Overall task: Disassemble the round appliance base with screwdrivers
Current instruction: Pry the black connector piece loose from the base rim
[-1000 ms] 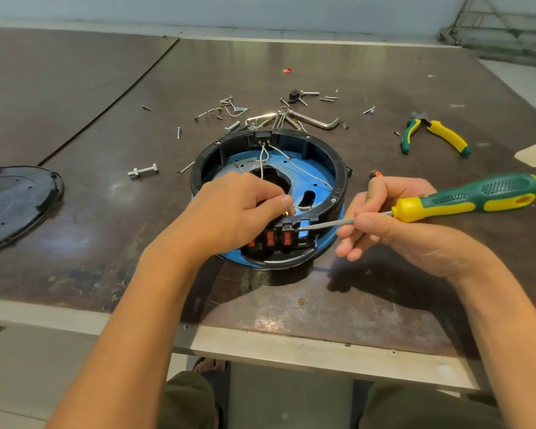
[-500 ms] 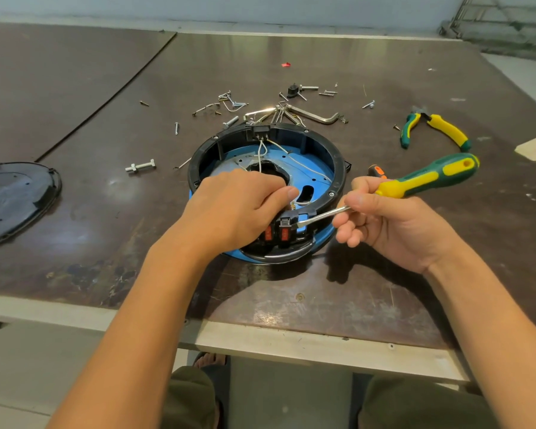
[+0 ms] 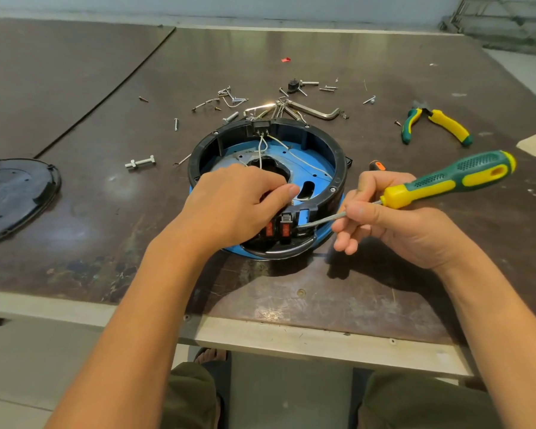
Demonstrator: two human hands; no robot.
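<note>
Worktop: dark, scuffed table [image 3: 106, 212], near edge toward the person.

The round appliance base [image 3: 340, 176] is sited centre-table, flat, open side up. No long axis, since it is round; its axis is judged vertical. The switch block [image 3: 286, 228] is faced toward the person, and the wire terminal is set at the far rim. A black cover [image 3: 16, 196] is parked well apart at the left.

Handling (judged): a stiff moulded ring on a blue plate, probably light, so sliding is expected under lever load. It is best held at the rim wall. The thin white wires [image 3: 307, 164] are to be treated as fragile and not used as a hold.

The left hand [image 3: 229, 209] is curled over the near rim at the switch block and grips the base there. The fingertips are hidden.

The right hand [image 3: 393, 230] is closed round the screwdriver [image 3: 446, 178], pinched at the shaft-handle joint. Its long axis runs with the handle up-right and the tip down-left, set at the right side of the switch block.

Pliers [image 3: 437, 125] and loose screws [image 3: 229, 100] are left beyond the base.
</note>
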